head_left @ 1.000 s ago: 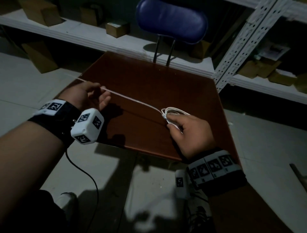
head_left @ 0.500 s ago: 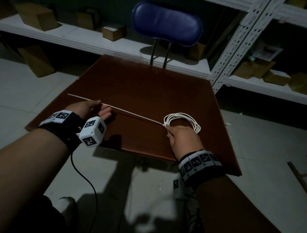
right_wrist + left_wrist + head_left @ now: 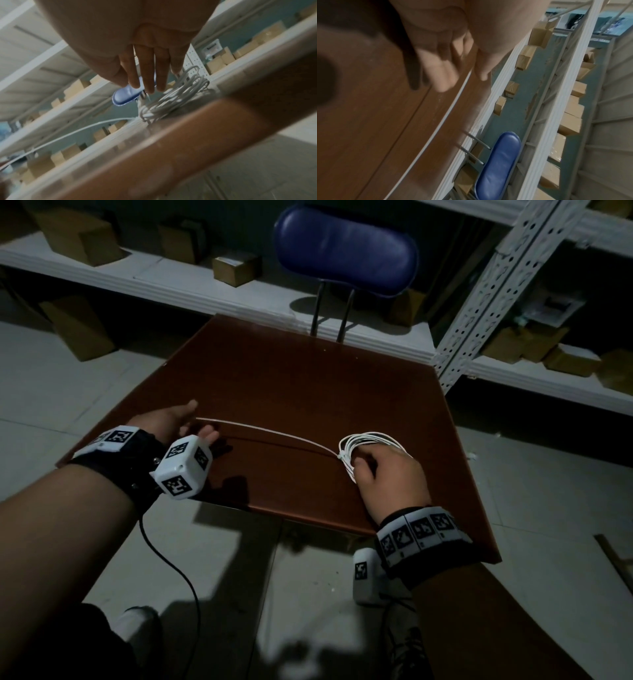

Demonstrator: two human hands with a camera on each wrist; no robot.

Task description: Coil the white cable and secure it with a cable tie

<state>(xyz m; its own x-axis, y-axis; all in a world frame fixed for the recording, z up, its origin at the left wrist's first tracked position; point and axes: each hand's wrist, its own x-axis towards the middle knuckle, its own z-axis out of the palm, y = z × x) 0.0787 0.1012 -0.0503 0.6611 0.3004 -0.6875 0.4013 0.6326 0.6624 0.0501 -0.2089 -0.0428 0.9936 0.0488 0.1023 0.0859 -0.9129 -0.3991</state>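
Brown table (image 3: 291, 378): right hand (image 3: 390, 474) seemingly presses coiled white cable (image 3: 346, 463).

Both hands come down to the desk (image 3: 291, 378). The left hand (image 3: 168, 422) straightens its fingers (image 3: 443, 79), and the cable tie (image 3: 274, 434) no longer juts past it toward 9 o'clock. The coiled white cable (image 3: 154, 115) fans wider at 12 o'clock of the right hand (image 3: 390, 477).
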